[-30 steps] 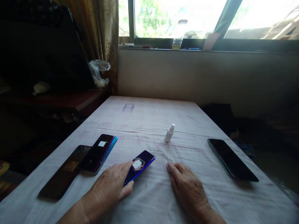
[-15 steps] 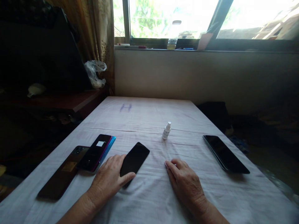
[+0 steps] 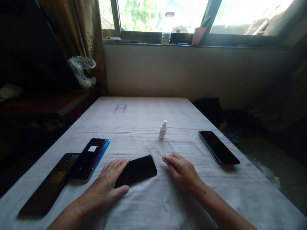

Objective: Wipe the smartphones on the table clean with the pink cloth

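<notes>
White cloth [image 3: 144,127] now carries the phone [image 3: 139,170] screen-up, turned crosswise — left hand [image 3: 109,182] flat on it, right hand [image 3: 181,171] probably relaxed, fingers loose.

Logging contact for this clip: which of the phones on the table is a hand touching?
The middle phone, screen up under the left hand; the others lie untouched at the sides.

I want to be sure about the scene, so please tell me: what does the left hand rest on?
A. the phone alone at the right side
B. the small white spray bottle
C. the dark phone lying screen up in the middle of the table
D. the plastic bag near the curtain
C: the left hand lies flat over the near end of the dark phone, which lies on the cloth-covered table.
</notes>
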The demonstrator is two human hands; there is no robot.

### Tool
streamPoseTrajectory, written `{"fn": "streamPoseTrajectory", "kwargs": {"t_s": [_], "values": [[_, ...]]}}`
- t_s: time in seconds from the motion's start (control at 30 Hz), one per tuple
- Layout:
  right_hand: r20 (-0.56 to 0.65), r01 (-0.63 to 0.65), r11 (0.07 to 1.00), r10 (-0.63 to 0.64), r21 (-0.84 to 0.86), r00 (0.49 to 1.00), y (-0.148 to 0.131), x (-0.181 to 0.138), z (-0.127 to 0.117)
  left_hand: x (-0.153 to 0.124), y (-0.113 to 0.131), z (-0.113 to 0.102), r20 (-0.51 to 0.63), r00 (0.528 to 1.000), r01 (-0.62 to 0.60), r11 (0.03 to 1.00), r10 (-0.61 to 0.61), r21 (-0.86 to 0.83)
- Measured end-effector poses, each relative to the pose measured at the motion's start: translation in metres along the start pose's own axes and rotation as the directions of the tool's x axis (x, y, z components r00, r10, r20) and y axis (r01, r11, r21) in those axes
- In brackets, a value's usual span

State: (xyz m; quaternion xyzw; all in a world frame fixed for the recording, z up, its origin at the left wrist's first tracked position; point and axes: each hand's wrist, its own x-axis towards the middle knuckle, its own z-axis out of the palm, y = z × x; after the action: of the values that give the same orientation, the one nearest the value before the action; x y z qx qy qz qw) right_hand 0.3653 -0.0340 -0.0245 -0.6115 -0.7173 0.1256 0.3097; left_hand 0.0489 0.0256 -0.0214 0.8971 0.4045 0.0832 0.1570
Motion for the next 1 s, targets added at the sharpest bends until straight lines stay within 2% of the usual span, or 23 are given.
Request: {"fn": "streamPoseTrajectory", "kwargs": {"t_s": [0.23,0.33,0.5,0.8,1.0], "values": [[-0.010,0.015,0.998,-0.015,-0.054,1.000,-0.017,0.033,0.022,-0.002,-0.006,0.016,-0.127,0.990,-0.061,0.997,0.066,0.042],[-0.006,0.081,0.990,-0.082,-0.117,0.997,-0.016,0.040,0.028,-0.002,-0.006,0.016,-0.139,0.987,-0.076,0.996,0.083,0.054],[-0.012,0.186,0.977,-0.188,-0.106,0.982,-0.008,0.034,0.029,-0.002,-0.007,0.019,-0.156,0.983,-0.090,0.994,0.098,0.058],[0.006,0.270,0.959,-0.270,-0.092,0.963,-0.007,0.017,0.020,-0.002,-0.001,0.015,-0.127,0.989,-0.069,0.996,0.076,0.053],[0.009,0.319,0.945,-0.319,-0.076,0.948,-0.009,0.007,0.014,-0.004,-0.005,0.022,-0.149,0.986,-0.068,0.996,0.075,0.050]]}}
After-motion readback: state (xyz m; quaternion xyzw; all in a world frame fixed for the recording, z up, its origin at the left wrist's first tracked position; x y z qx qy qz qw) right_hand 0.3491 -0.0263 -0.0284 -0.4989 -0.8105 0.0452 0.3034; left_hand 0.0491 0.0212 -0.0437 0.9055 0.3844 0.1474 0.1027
